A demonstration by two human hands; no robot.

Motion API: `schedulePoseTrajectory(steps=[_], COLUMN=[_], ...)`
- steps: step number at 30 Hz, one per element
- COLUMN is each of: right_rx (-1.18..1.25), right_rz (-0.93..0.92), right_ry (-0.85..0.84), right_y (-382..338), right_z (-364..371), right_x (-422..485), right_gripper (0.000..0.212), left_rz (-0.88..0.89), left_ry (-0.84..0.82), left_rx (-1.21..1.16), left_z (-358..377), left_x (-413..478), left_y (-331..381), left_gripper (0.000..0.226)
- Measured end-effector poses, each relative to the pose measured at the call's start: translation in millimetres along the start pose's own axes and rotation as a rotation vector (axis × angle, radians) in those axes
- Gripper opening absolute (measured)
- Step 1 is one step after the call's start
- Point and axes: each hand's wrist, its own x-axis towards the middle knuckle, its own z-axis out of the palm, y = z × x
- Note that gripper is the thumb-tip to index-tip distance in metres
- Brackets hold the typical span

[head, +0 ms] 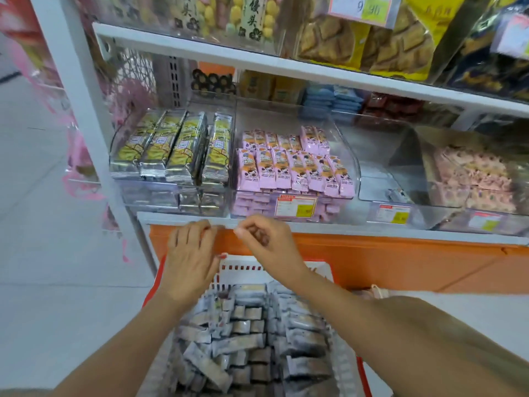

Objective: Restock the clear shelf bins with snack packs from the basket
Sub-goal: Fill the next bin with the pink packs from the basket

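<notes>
Over basket, left hand hangs relaxed, right hand curled empty.

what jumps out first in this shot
The pink packs fill the middle bin, with yellow packs to their left. Below the shelf sits a basket heaped with grey packs, and the left hand and right hand are close together at the shelf edge.
</notes>
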Motion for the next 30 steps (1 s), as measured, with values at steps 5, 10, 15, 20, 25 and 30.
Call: schedulePoseTrajectory(steps=[5,10,15,20,25,30], right_rx=[-0.124,-0.217,-0.239,-0.183,-0.211,-0.296], right_rz=[0.181,0.303,0.447,0.526,0.573,0.619], right_ry=[-0.236,-0.426,-0.626,-0.664,-0.634,-0.648], right_y=[52.0,96.2,128.5,147.2,155.5,166.0], right_z=[54.9,102.1,152.8,195.1,218.5,225.5], right_x=[-33.2,-55.1,-56.3,-47.5,-34.8,-34.8], right_gripper=[0.015,0.017,0.039,0.057,0.071,0.063], left_rz=[-0.154,-0.338,-0.362,-0.434,-0.477,-0.514], left_ry=[-0.324,-0.511,-0.478,-0.362,-0.328,-0.323], left_rx=[-0.041,-0.140,-0.298,-0.392,-0.487,-0.471], left_z=[17.0,44.6,61.6,58.4,57.4,57.8], left_x=[-62.7,-104.1,-123.7,-125.7,-125.9,-126.7], left_y=[-39.3,-71.1,-81.4,-75.2,-75.4,-74.0], left_gripper=[0.051,0.061,0.062,0.061,0.066,0.069])
